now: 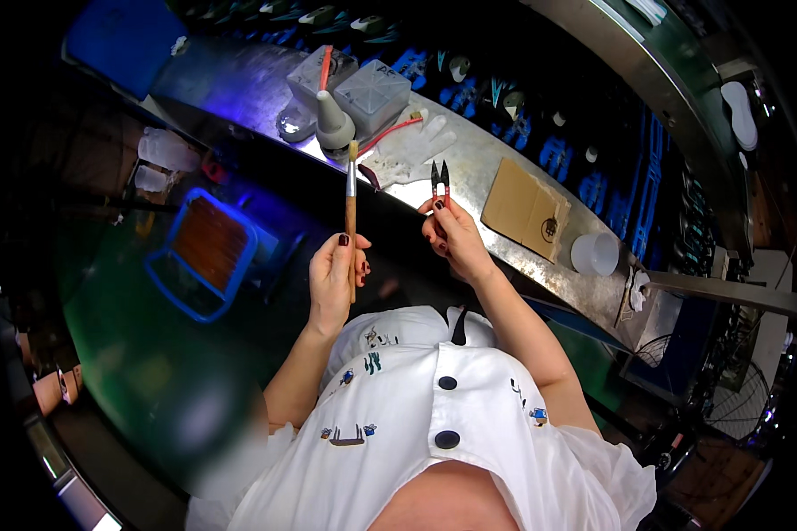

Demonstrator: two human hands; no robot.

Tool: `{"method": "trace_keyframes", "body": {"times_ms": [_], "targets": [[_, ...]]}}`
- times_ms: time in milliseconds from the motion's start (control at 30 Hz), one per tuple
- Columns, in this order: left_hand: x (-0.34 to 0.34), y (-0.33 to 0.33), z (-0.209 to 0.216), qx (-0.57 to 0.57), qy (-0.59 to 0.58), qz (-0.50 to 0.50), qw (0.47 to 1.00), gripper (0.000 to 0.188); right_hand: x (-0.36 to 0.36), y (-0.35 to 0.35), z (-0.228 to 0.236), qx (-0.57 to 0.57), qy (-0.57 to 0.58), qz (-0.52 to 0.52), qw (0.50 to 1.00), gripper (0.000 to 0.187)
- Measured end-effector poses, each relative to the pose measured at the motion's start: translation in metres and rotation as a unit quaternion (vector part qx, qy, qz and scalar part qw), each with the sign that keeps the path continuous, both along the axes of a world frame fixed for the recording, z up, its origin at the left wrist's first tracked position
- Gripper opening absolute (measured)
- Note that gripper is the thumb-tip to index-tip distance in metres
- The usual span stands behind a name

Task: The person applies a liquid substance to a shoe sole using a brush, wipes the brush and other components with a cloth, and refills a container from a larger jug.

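My left hand point(332, 276) is closed round the wooden handle of a paintbrush point(351, 212), which stands upright with its pale bristles at the top. In my right hand point(456, 237) is a pair of thread snips point(441, 184) with red grips, its two dark blades apart and pointing away from me. Beyond the brush, a grey cone-topped bottle point(334, 124) stands on the metal bench. A white glove point(421, 146) lies on the bench past the snips, beside a red-handled tool point(390, 133).
On the metal bench point(266, 84) are clear plastic containers point(374, 93), a flat cardboard piece point(524, 208) and a white cup point(595, 254). Behind it runs a dark line carrying shoe parts point(514, 104). A blue-framed chair point(205, 250) stands left, a fan point(739, 398) right.
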State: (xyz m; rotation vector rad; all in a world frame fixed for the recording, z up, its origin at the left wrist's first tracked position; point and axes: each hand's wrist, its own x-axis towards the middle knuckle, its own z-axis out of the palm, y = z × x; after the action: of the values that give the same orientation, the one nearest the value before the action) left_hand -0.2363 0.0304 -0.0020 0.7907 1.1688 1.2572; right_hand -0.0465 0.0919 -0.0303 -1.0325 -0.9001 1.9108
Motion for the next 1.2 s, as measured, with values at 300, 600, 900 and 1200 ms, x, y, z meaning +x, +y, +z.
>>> {"method": "trace_keyframes", "body": {"times_ms": [300,600,900,1200], "targets": [[-0.007,0.040,-0.082,0.059,0.270,-0.005,0.961,0.017,-0.004,0.024,-0.044,0.096,-0.453,-0.034,0.885,0.030],[0.015,0.091,-0.132,0.113,0.409,0.057,0.904,0.025,-0.029,0.044,-0.084,0.353,-0.642,0.005,0.681,0.044],[0.021,0.090,-0.149,0.186,0.510,-0.018,0.840,0.046,-0.036,0.039,-0.094,0.419,-0.698,0.069,0.576,0.046],[0.021,0.091,-0.148,0.159,0.493,-0.031,0.855,0.047,-0.014,0.020,-0.091,0.417,-0.663,0.049,0.620,0.036]]}}
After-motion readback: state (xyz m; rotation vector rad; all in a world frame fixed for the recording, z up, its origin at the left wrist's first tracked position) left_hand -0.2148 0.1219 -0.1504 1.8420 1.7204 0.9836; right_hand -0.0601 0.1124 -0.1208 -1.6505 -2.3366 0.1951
